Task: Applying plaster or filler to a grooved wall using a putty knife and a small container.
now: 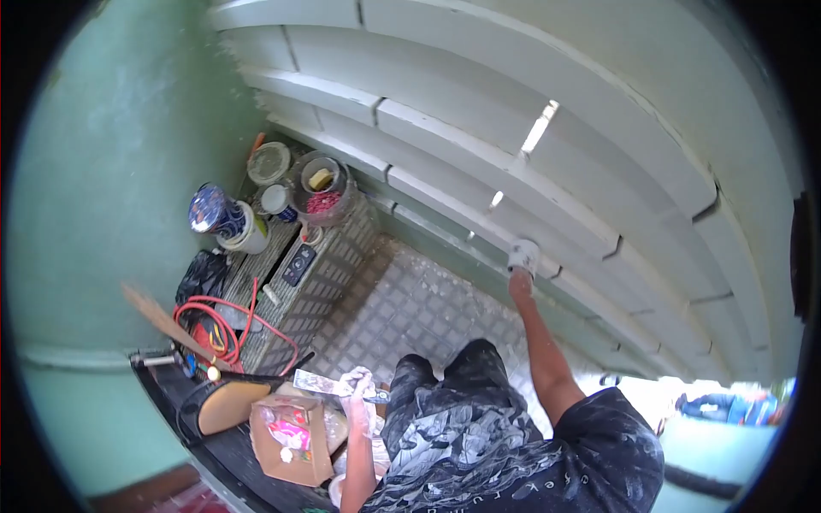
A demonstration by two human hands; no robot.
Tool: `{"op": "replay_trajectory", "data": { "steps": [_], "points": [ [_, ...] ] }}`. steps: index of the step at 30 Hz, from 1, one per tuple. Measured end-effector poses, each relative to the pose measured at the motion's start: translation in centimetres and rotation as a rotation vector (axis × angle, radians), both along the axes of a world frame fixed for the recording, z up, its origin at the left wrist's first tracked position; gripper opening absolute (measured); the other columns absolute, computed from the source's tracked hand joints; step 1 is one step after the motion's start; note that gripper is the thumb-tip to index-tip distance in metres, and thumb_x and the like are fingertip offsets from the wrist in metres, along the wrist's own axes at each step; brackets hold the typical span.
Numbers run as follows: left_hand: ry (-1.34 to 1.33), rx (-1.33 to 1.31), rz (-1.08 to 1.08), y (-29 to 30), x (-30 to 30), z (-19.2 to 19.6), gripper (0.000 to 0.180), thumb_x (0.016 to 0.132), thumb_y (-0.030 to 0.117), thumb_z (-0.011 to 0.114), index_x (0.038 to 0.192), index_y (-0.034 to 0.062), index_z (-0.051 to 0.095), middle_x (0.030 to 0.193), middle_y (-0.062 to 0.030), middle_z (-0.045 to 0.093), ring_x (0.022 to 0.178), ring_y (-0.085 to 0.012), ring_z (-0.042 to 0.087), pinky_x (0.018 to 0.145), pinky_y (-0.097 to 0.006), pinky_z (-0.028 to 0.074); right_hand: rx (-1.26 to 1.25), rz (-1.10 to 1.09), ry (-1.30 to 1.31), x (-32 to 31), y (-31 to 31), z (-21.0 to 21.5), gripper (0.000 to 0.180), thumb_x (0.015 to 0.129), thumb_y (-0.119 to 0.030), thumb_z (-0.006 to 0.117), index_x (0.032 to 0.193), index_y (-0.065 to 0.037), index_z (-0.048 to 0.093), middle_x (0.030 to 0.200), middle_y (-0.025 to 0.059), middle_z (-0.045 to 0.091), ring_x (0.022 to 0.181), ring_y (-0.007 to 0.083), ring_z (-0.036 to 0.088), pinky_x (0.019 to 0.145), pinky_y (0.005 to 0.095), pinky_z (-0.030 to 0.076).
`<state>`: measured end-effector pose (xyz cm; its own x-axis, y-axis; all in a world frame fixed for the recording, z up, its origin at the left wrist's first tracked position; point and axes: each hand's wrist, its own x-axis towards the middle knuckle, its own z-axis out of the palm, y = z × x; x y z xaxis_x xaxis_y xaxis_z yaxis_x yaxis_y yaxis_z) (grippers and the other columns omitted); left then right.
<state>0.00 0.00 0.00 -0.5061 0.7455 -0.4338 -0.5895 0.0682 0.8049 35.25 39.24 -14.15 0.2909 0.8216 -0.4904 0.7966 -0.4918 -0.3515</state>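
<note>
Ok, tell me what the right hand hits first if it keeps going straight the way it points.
The right hand, in a white glove, already seems to press on the white slatted wall; that wall is what it meets, though depth is hard to judge.

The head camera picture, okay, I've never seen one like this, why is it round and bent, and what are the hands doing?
A wide fisheye camera on the person's head looks down, so straight edges curve. The right hand, in a white glove, is stretched out against the white slatted wall. The left hand, also gloved, holds a flat putty knife near the body. On the left stands a metal box with jars and a blue tin on top, plus a red cable. Lower down sits an open cardboard box. The floor is patterned metal plate.
</note>
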Motion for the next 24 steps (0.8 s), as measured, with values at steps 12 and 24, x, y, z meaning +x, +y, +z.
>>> {"op": "replay_trajectory", "data": {
  "steps": [12,24],
  "points": [
    [-0.106,0.340,-0.209,16.4,-6.0,6.2,0.023,0.084,0.004,0.054,0.106,0.0068,0.051,0.095,-0.0103,0.057,0.076,-0.0165,0.053,0.060,-0.027,0.044,0.293,0.850,-0.450,1.0,-9.9,-14.5,0.020,0.084,-0.005,0.046,0.091,-0.003,0.064,0.092,0.0166,0.064,0.090,0.0294,0.061,0.079,0.0433,0.049],
    [0.312,0.434,-0.524,25.1,-7.5,8.2,0.013,0.083,0.002,0.060,0.095,0.0015,0.059,0.110,-0.0205,0.062,0.082,-0.0167,0.058,0.067,-0.026,0.046,0.416,-0.277,-0.242,-3.0,-12.7,-7.5,0.032,0.080,-0.020,0.054,0.103,0.001,0.061,0.106,0.0232,0.059,0.109,0.0382,0.051,0.093,0.0492,0.039]
  ]
}}
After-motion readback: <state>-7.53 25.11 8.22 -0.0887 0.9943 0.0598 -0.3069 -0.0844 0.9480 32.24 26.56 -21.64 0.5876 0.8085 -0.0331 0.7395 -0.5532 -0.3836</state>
